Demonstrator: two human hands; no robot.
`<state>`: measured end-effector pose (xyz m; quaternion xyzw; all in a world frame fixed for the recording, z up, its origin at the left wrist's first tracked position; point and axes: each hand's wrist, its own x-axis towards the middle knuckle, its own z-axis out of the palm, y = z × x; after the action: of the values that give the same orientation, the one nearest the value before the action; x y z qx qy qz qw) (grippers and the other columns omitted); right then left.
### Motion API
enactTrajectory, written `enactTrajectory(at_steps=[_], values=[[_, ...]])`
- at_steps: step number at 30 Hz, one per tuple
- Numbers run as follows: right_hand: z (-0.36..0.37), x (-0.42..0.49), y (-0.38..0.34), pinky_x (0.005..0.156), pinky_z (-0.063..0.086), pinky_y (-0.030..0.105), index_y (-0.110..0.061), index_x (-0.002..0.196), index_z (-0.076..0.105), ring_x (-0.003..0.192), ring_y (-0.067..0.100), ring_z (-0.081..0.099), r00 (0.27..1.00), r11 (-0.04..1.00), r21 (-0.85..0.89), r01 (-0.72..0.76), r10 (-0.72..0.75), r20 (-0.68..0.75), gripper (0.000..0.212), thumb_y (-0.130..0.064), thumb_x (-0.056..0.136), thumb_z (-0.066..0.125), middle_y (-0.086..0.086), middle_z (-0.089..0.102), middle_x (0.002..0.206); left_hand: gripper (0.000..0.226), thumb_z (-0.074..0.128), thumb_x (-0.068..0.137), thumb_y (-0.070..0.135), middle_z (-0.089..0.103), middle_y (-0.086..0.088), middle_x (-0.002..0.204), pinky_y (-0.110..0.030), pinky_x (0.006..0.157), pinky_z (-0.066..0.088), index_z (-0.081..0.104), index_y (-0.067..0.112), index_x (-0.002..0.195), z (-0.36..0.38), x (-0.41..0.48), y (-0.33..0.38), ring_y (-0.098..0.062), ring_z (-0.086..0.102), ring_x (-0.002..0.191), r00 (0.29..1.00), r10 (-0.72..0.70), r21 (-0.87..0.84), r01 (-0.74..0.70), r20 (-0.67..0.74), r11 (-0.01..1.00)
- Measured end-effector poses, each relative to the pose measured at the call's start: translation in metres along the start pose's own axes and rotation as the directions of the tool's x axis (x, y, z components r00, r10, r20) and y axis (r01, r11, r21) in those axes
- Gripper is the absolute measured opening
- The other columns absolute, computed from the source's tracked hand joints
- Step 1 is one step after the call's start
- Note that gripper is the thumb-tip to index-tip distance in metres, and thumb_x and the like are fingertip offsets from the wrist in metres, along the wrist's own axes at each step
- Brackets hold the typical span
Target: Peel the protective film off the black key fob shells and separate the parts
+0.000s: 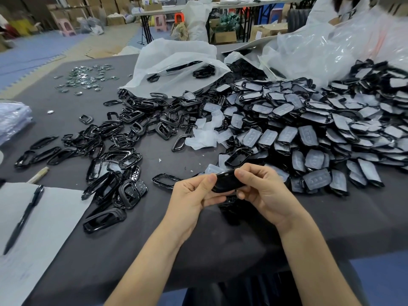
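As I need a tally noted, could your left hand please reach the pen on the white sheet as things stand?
Probably yes: the pen lies uncovered on the white sheet. But the left hand and the right hand both grip a black shell, so the left must let go first.

The glossy black plastic key fob shell (225,182) shows only its middle. The left hand (194,193) and the right hand (262,191) pinch it and cover both ends, and any film on it cannot be made out. A dark blurred piece (229,206) below it is unreadable. The white paper sheet (44,228) runs off the left edge, and the heap of film-covered black shells (331,129) off the right. The small silvery metal bits (88,78) are too small to identify.
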<state>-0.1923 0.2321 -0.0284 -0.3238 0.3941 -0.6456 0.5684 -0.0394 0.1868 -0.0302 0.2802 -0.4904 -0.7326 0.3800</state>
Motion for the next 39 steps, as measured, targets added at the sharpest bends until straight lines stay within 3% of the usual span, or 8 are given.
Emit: enactTrajectory(at_steps=[8, 11, 14, 16, 19, 25, 31, 39], values=[[0.0026, 0.0017, 0.0009, 0.043, 0.043, 0.017, -0.012, 0.047, 0.047, 0.042, 0.005, 0.041, 0.998, 0.998, 0.029, -0.057, 0.058, -0.032, 0.028, -0.012, 0.070, 0.064, -0.002, 0.043, 0.046, 0.031, 0.062, 0.078, 0.038, 0.075, -0.015, 0.092, -0.021, 0.069, 0.056, 0.079, 0.017, 0.092, 0.0000, -0.0013, -0.0004, -0.024, 0.073, 0.089, 1.000, 0.018, -0.010, -0.018, -0.009, 1.000], [0.0019, 0.0006, -0.0009, 0.043, 0.046, 0.016, 0.001, 0.067, 0.047, 0.041, 0.004, 0.043, 0.993, 0.993, 0.004, -0.120, 0.120, -0.015, 0.022, -0.014, 0.070, 0.063, 0.002, 0.042, 0.050, 0.029, 0.059, 0.082, 0.035, 0.075, -0.015, 0.093, -0.021, 0.067, 0.056, 0.078, 0.017, 0.095, 0.0000, -0.0025, -0.0006, -0.026, 0.073, 0.089, 0.999, 0.035, 0.011, -0.035, -0.004, 0.999], [0.0031, 0.0017, 0.0003, 0.048, 0.052, 0.017, 0.011, 0.107, 0.048, 0.042, 0.006, 0.049, 0.984, 0.985, 0.038, -0.170, 0.171, -0.040, 0.047, -0.014, 0.070, 0.063, 0.010, 0.042, 0.059, 0.027, 0.059, 0.082, 0.034, 0.076, -0.012, 0.091, -0.020, 0.065, 0.056, 0.079, 0.018, 0.092, -0.0011, -0.0027, -0.0015, -0.022, 0.074, 0.085, 0.999, 0.047, 0.021, -0.047, -0.022, 0.999], [0.0027, 0.0025, 0.0006, 0.052, 0.055, 0.019, 0.010, 0.100, 0.052, 0.043, 0.006, 0.051, 0.986, 0.986, 0.070, -0.154, 0.158, -0.060, 0.040, -0.013, 0.070, 0.063, 0.006, 0.044, 0.052, 0.026, 0.060, 0.080, 0.033, 0.076, -0.009, 0.089, -0.019, 0.064, 0.056, 0.080, 0.020, 0.089, -0.0012, -0.0014, -0.0025, -0.019, 0.074, 0.081, 0.997, 0.047, 0.019, -0.046, -0.054, 0.999], [0.0005, 0.0024, -0.0003, 0.058, 0.057, 0.023, 0.002, 0.066, 0.053, 0.047, 0.007, 0.053, 0.991, 0.986, 0.125, -0.114, 0.122, -0.054, 0.017, -0.010, 0.070, 0.065, 0.006, 0.048, 0.054, 0.024, 0.060, 0.079, 0.029, 0.076, -0.009, 0.088, -0.019, 0.062, 0.056, 0.079, 0.016, 0.084, -0.0022, 0.0000, -0.0041, -0.017, 0.074, 0.079, 0.993, 0.048, -0.016, -0.050, -0.112, 0.999], [-0.0041, 0.0039, 0.0008, 0.063, 0.058, 0.027, 0.005, 0.080, 0.063, 0.052, 0.008, 0.054, 0.994, 0.982, 0.155, -0.105, 0.109, -0.018, 0.016, -0.008, 0.072, 0.067, 0.011, 0.062, 0.070, 0.022, 0.060, 0.078, 0.025, 0.076, -0.010, 0.086, -0.018, 0.059, 0.055, 0.079, 0.014, 0.080, -0.0026, 0.0010, -0.0039, -0.016, 0.074, 0.075, 0.987, 0.057, -0.049, -0.065, -0.150, 0.997], [-0.0061, 0.0030, 0.0017, 0.063, 0.058, 0.028, 0.010, 0.086, 0.062, 0.054, 0.008, 0.055, 0.994, 0.988, 0.109, -0.107, 0.107, 0.011, 0.023, -0.010, 0.074, 0.064, 0.011, 0.061, 0.069, 0.022, 0.060, 0.080, 0.026, 0.076, -0.009, 0.089, -0.018, 0.061, 0.055, 0.080, 0.016, 0.083, -0.0044, -0.0001, -0.0045, -0.018, 0.074, 0.079, 0.984, 0.087, -0.010, -0.089, -0.153, 0.996], [-0.0030, -0.0002, 0.0018, 0.069, 0.058, 0.030, 0.006, 0.084, 0.058, 0.058, 0.011, 0.054, 0.996, 0.999, -0.021, 0.048, -0.046, 0.076, 0.016, -0.010, 0.079, 0.058, 0.007, 0.058, 0.064, 0.027, 0.061, 0.081, 0.034, 0.075, -0.015, 0.095, -0.020, 0.066, 0.055, 0.077, 0.017, 0.093, -0.0056, -0.0017, -0.0067, -0.026, 0.073, 0.089, 0.987, 0.113, 0.042, -0.109, -0.112, 0.993]])
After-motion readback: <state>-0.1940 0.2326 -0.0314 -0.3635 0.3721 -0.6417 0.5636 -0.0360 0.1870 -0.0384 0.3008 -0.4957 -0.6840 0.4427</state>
